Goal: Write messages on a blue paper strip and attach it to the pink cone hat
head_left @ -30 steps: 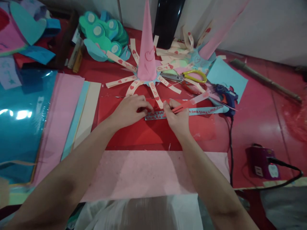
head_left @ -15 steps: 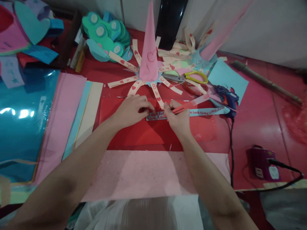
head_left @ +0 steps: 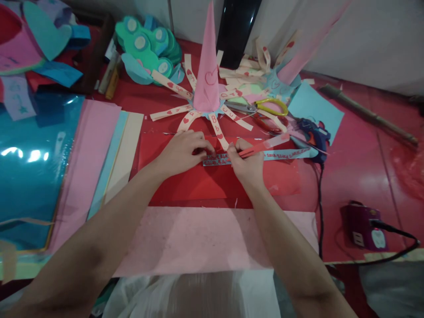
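A light blue paper strip (head_left: 285,154) with red writing lies across a red sheet (head_left: 198,187). My right hand (head_left: 247,163) grips a red pen (head_left: 265,145), its tip end low over the strip's left part. On the strip's left end rests my left hand (head_left: 187,152), fingers curled and partly overlapping the paper; whether they pinch anything is hidden. Just beyond both hands stands a pink paper cone (head_left: 207,84) with a drawn heart, ringed by cream strips (head_left: 217,128) bearing letters and hearts.
Yellow-handled scissors (head_left: 271,106) and a dark blue glue gun (head_left: 313,134) lie right of the cone. Green paper shapes (head_left: 145,48) sit behind left. Coloured sheets (head_left: 89,154) are stacked at left. A purple power adapter (head_left: 366,225) and a stick (head_left: 367,112) are at right.
More red writing shows on the left part of the blue strip. My hands stay almost in place, and the whole view has shifted very slightly.
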Demonstrator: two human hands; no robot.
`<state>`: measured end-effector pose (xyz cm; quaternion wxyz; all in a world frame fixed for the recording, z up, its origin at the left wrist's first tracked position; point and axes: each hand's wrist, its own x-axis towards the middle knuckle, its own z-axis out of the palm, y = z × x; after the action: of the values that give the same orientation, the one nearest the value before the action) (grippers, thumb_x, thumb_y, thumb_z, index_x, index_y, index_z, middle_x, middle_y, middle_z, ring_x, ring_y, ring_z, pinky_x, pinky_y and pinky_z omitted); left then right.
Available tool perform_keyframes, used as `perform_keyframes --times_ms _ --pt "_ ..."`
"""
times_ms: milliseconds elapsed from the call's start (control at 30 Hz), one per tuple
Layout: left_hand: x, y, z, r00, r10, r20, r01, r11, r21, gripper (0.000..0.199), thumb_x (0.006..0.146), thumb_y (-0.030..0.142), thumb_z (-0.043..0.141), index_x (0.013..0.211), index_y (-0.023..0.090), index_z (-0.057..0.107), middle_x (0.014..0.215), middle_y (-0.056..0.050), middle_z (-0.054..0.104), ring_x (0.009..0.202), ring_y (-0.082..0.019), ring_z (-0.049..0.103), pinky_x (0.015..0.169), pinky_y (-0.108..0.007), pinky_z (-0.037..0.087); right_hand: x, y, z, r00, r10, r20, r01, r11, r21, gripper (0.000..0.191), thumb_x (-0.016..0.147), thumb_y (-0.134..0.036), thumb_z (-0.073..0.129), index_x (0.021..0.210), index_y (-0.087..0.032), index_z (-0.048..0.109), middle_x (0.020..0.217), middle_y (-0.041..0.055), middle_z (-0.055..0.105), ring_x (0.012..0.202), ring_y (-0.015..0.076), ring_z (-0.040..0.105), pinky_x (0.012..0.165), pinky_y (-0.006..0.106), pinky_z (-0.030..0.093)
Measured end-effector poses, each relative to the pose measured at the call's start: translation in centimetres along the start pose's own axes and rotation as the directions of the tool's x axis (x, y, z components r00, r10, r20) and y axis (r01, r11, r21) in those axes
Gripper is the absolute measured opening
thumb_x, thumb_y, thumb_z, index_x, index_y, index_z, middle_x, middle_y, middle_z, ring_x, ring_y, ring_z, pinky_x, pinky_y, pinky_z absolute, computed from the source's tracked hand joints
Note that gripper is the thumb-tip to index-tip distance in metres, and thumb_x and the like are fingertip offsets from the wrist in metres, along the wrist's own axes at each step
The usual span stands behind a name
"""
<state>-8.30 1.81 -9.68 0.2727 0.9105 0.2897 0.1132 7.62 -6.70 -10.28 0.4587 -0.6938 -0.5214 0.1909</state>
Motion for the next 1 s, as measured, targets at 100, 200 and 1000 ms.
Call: perform_keyframes --times_ms 100,200,1000 --pt "0.07 0.0 0.03 1.0 0.003 0.008 -0.003 1.0 0.008 0.02 0.079 0.017 0.052 0.086 0.025 0.069 0.075 0.001 0.056 0.078 -0.016 0.052 0.072 -0.031 0.033 -0.02 0.04 -0.02 1.0 -0.027 -0.008 0.027 0.999 -0.02 0.032 0.075 -0.018 0.048 0.052 -0.02 0.025 0.046 -0.0073 0.028 0.045 0.0058 0.028 0.049 0.023 0.025" --pt "0.09 0.01 0.03 1.0 0.008 0.01 -0.008 1.0 -0.001 0.02 0.078 0.017 0.052 0.085 0.025 0.069 0.074 0.001 0.055 0.077 -0.015 0.052 0.071 -0.031 0.033 0.07 0.07 -0.02 0.999 -0.029 -0.019 0.028 0.999 -0.024 0.031 0.075 -0.018 0.047 0.051 -0.02 0.027 0.045 -0.0074 0.029 0.045 0.0054 0.029 0.048 0.023 0.025" --pt "0.08 0.21 0.09 1.0 -0.002 -0.008 0.002 1.0 -0.014 0.024 0.077 0.014 0.049 0.083 0.024 0.069 0.074 0.001 0.057 0.075 -0.014 0.052 0.07 -0.03 0.034 0.19 0.33 0.02 0.999 0.036 -0.007 -0.036 0.998 -0.049 0.033 0.073 -0.021 0.047 0.05 -0.02 0.025 0.046 -0.007 0.024 0.045 0.0058 0.028 0.046 0.022 0.025"
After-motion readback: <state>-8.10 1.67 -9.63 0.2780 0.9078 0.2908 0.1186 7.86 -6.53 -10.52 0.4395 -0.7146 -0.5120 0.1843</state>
